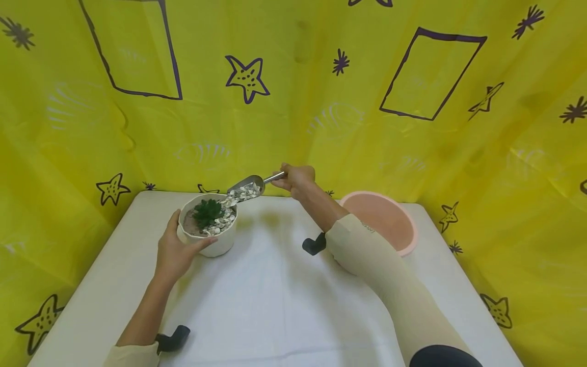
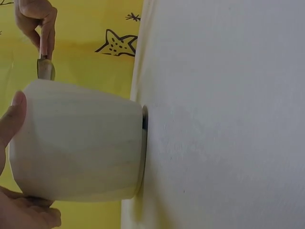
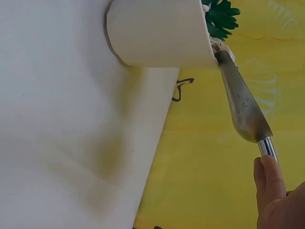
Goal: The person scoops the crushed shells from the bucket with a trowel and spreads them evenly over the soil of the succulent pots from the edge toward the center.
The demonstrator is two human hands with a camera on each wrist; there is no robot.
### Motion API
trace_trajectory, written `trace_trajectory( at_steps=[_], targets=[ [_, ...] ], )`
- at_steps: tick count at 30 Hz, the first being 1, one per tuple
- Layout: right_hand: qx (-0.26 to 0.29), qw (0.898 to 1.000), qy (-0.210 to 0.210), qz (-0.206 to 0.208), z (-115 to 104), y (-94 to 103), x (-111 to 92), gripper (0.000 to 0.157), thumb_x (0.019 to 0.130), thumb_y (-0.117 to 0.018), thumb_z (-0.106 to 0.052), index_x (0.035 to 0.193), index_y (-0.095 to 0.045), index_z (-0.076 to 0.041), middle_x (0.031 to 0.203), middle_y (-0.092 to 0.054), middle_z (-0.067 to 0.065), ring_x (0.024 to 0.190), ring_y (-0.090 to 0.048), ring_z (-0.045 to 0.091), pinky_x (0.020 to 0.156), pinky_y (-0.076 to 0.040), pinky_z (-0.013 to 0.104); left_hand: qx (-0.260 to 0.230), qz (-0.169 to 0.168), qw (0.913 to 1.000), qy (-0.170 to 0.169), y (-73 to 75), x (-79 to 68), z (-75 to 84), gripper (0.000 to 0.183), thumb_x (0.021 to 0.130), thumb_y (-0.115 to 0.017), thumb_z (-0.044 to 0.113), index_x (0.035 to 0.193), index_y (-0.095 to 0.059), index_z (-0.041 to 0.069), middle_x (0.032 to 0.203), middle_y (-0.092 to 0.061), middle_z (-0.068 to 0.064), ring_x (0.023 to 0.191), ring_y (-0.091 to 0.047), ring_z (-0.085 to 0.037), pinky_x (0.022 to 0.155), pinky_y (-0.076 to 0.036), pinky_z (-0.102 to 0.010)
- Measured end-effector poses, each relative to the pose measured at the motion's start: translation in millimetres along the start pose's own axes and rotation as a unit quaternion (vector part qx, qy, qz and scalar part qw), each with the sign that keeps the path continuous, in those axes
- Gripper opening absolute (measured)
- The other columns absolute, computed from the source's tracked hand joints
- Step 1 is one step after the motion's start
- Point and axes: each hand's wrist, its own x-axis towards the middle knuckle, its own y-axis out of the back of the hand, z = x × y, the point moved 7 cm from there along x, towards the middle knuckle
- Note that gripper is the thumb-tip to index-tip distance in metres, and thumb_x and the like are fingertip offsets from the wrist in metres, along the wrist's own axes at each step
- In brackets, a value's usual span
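A white flower pot stands at the far left of the table, with a green succulent growing in it. White pebbles cover the right part of the soil; the left part is bare. My left hand grips the pot from the left and near side, its thumb near the rim in the left wrist view. My right hand holds a metal scoop by its handle. Tilted down to the left, the scoop has its lip at the pot's right rim. More white pebbles lie in the scoop, some at its lip.
A pink basin stands at the back right of the table, partly hidden behind my right forearm. White cloth covers the table. A yellow patterned curtain hangs close behind the table's back edge and along both sides.
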Motion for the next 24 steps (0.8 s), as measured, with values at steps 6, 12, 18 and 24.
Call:
trace_trajectory(
  at_steps=[6,12,18,24],
  targets=[
    [0.004,1.0,-0.002,0.006,-1,1.3,-2,0.031,0.106,-0.063,-0.008,0.131,-0.062,0.01,0.123,-0.07,0.027,0.109,-0.074,0.035,0.075,-0.064,0.032,0.014,-0.04,0.9984,-0.036,2.5,5.7,-1.5,0.119,0.083,-0.093,0.028,0.167,-0.013,0.001,0.17,-0.02,-0.027,0.155,-0.018,-0.051,0.12,-0.022,-0.07],
    [0.012,1.0,0.001,0.003,-1,0.6,-2,0.033,0.107,-0.062,-0.007,0.135,-0.061,0.011,0.126,-0.069,0.028,0.11,-0.073,0.036,0.076,-0.064,0.033,0.002,-0.076,0.9945,-0.073,4.9,10.4,0.2,0.117,0.085,-0.092,0.023,0.166,-0.012,-0.003,0.17,-0.017,-0.03,0.154,-0.013,-0.053,0.12,-0.02,-0.07],
    [0.015,1.0,0.001,0.001,0,-0.6,1,0.032,0.107,-0.061,-0.006,0.134,-0.061,0.011,0.124,-0.07,0.028,0.109,-0.073,0.036,0.075,-0.064,0.033,0.001,-0.102,0.9924,-0.069,4.1,12.4,-0.8,0.119,0.086,-0.091,0.023,0.167,-0.007,-0.002,0.17,-0.013,-0.03,0.154,-0.012,-0.055,0.121,-0.02,-0.068],
    [0.01,1.0,-0.002,0.004,1,1.1,1,0.032,0.107,-0.062,-0.006,0.135,-0.061,0.01,0.125,-0.07,0.027,0.108,-0.073,0.036,0.074,-0.064,0.032,0.023,-0.101,0.9943,-0.023,-1.0,5.7,-3.3,0.124,0.088,-0.088,0.033,0.168,0.002,0.003,0.173,-0.006,-0.026,0.156,-0.008,-0.052,0.119,-0.018,-0.073]
  ],
)
